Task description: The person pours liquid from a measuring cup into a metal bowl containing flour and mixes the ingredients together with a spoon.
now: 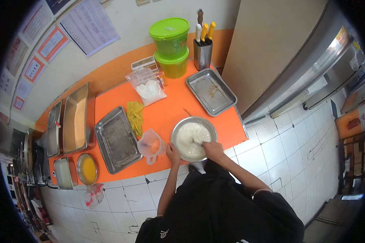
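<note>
A round steel mixing bowl stands near the front edge of the orange table. Thick, pale batter lies in it, swirled and glossy. My left hand grips the bowl's left rim. Over the right side of the bowl, my right hand is closed around what looks like a stirring utensil; its handle is hidden by the fist and its far end by the batter. Left of my left hand stands a translucent plastic measuring jug with its handle towards me.
A baking tray and a yellow cloth lie left. Behind are a bag of white powder, green lidded tubs, a knife block and another tray. Far left stand deep steel pans and a bowl of yellow liquid.
</note>
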The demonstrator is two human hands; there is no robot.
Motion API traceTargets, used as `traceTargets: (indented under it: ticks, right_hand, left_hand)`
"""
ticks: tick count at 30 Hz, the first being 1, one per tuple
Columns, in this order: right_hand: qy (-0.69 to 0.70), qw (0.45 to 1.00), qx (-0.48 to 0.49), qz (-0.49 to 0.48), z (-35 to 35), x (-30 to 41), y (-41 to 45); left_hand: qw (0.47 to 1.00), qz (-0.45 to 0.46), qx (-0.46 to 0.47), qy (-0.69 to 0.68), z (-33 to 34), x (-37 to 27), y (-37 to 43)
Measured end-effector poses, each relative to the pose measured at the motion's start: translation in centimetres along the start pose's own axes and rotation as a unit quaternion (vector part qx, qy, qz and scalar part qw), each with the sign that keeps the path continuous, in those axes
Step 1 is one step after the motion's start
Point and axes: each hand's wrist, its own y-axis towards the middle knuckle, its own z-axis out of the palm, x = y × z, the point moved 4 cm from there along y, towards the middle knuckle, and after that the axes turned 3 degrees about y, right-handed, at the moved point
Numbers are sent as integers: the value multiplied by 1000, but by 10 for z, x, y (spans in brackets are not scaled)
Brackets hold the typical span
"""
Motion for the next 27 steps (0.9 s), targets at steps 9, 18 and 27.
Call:
traceTargets:
  ticks: [9,18,27]
  right_hand:
    - [-3,1000,17,7,0,29,8]
    - [10,1000,-6,-27,21,17,1]
    - [-17,1000,-18,13,8,11,0]
  left_hand:
    - [1000,4,17,17,-7,3,1]
    - [1000,1,0,-4,-1,-26,-2]
    - [1000,-25,-17,-1,-3,-15,-10]
